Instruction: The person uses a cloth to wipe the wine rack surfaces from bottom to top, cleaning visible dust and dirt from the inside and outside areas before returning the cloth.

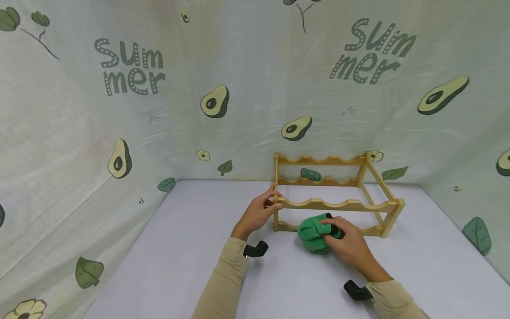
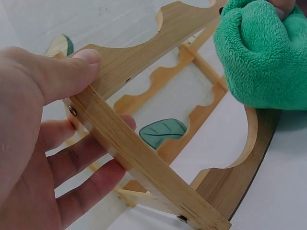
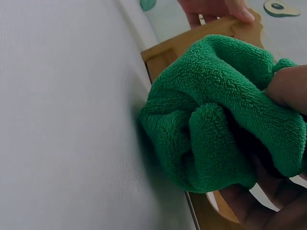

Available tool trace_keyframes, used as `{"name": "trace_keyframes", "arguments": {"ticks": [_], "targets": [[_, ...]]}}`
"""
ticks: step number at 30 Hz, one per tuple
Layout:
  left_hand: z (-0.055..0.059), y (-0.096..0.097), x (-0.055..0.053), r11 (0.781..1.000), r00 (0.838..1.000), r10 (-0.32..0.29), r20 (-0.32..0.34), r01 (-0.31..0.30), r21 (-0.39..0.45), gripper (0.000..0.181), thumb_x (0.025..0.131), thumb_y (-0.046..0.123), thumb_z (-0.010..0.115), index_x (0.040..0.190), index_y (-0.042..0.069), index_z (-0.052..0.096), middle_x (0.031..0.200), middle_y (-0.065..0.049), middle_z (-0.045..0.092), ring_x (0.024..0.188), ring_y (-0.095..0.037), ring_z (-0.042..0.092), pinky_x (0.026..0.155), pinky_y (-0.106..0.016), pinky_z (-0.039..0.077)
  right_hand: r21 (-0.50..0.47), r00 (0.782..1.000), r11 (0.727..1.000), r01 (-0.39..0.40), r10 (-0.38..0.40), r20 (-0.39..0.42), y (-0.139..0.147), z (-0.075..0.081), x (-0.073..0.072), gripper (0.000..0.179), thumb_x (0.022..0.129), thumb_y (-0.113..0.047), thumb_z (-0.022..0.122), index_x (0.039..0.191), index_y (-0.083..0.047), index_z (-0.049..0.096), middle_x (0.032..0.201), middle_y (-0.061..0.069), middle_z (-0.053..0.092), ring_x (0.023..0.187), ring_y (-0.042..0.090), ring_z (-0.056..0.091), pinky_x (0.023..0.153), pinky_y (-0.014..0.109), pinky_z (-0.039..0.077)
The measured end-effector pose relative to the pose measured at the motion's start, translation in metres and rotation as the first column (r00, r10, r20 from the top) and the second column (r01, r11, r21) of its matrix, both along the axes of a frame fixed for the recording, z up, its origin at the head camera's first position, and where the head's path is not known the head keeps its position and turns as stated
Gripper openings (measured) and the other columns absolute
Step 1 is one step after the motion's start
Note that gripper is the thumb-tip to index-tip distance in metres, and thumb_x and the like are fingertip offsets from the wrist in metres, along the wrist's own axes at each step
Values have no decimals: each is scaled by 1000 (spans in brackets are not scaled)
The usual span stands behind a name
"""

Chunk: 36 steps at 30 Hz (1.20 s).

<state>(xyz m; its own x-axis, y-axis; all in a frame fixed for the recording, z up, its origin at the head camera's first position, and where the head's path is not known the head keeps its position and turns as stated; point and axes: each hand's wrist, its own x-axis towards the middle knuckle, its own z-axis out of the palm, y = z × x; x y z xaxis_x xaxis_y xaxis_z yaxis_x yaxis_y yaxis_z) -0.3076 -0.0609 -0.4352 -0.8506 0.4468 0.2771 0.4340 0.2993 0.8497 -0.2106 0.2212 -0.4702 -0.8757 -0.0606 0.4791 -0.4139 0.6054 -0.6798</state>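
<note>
Left hand (image 1: 259, 212) clamps the near-left upright of the wooden rack (image 1: 334, 204), thumb on one face, fingers curled behind. Just right of it, the right hand (image 1: 350, 246) bunches a green cloth (image 1: 314, 232) against the lower front rail, where the rack stands mid-table. Judging by that, wiping is under way, the upper rails seemingly untouched. White tabletop (image 1: 179, 248), avocado-print fabric (image 1: 131, 66) draped all around.

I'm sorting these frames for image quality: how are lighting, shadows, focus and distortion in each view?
Head view: even soft light, wide-angle bending at the edges, faint shadows under the wooden rack. Left wrist view: the left hand looms large and slightly soft, the rack's wood grain sharp. Right wrist view: green cloth crisp, the right hand partly cropped, a soft shadow on the white tabletop.
</note>
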Motion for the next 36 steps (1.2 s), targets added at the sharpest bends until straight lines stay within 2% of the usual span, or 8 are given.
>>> {"name": "trace_keyframes", "arguments": {"ticks": [4, 12, 14, 21, 28, 32, 35, 36], "targets": [[-1, -1, 1, 1000, 1000, 7, 3, -7, -7, 23, 99, 33, 65, 121, 26, 65, 162, 10, 24, 93, -13, 61, 78, -31, 51, 12, 1000, 1000, 16, -16, -17, 10, -1, 3, 37, 81, 1, 78, 111, -20, 73, 104, -7, 66, 96, 8, 58, 81, 12, 42], [0, -2, 1, 1000, 1000, -2, -24, 2, 7, 22, 99, 31, 65, 120, 24, 65, 164, 0, 25, 91, -13, 62, 78, -32, 50, 54, 992, 992, 110, -106, -74, 31, 0, 10, 38, 79, 3, 77, 112, -15, 73, 107, 1, 68, 99, 2, 54, 83, 7, 37], [0, -2, 1, 1000, 1000, -5, -19, 5, 7, 22, 99, 31, 65, 120, 24, 65, 164, 1, 25, 91, -14, 62, 78, -32, 50, 69, 988, 989, 130, -123, -95, 35, 1, 12, 38, 78, 3, 77, 111, -15, 74, 106, 2, 68, 99, 1, 54, 83, 6, 35], [1, -1, 1, 1000, 1000, -4, -17, 4, 8, 22, 99, 31, 65, 120, 24, 65, 164, -3, 25, 92, -14, 62, 78, -32, 50, 91, 976, 987, 134, -116, -184, 47, 5, 15, 42, 72, 9, 77, 109, -12, 74, 103, 3, 68, 96, -1, 54, 83, 5, 35], [1, -1, 2, 1000, 1000, 1, -12, -1, 1, 23, 99, 31, 65, 121, 24, 65, 164, -2, 25, 91, -14, 61, 79, -31, 50, 91, 968, 975, 203, -185, -171, 59, 10, 22, 41, 73, 8, 75, 110, -9, 73, 105, 7, 67, 96, -2, 51, 81, 6, 34], [2, -1, 1, 1000, 1000, 1, -9, -1, -1, 23, 99, 32, 65, 121, 23, 65, 164, -1, 25, 92, -14, 61, 78, -31, 50, 121, 961, 965, 234, -211, -178, 69, 11, 26, 41, 72, 8, 75, 110, -8, 73, 107, 11, 66, 100, 8, 53, 83, 5, 30], [2, -1, 2, 1000, 1000, 1, -9, -1, 3, 23, 100, 31, 65, 121, 23, 65, 163, 0, 26, 92, -14, 61, 79, -31, 51, 156, 958, 955, 251, -221, -185, 79, 11, 27, 41, 73, 8, 74, 111, -7, 72, 108, 15, 65, 102, 24, 56, 86, 7, 28], [2, -1, 2, 1000, 1000, 2, -11, -2, 4, 23, 100, 30, 65, 121, 23, 65, 163, -1, 26, 92, -14, 61, 79, -31, 51, 166, 957, 952, 258, -228, -182, 82, 11, 28, 41, 74, 8, 73, 112, -6, 72, 109, 17, 64, 104, 31, 57, 91, 12, 32]]}}
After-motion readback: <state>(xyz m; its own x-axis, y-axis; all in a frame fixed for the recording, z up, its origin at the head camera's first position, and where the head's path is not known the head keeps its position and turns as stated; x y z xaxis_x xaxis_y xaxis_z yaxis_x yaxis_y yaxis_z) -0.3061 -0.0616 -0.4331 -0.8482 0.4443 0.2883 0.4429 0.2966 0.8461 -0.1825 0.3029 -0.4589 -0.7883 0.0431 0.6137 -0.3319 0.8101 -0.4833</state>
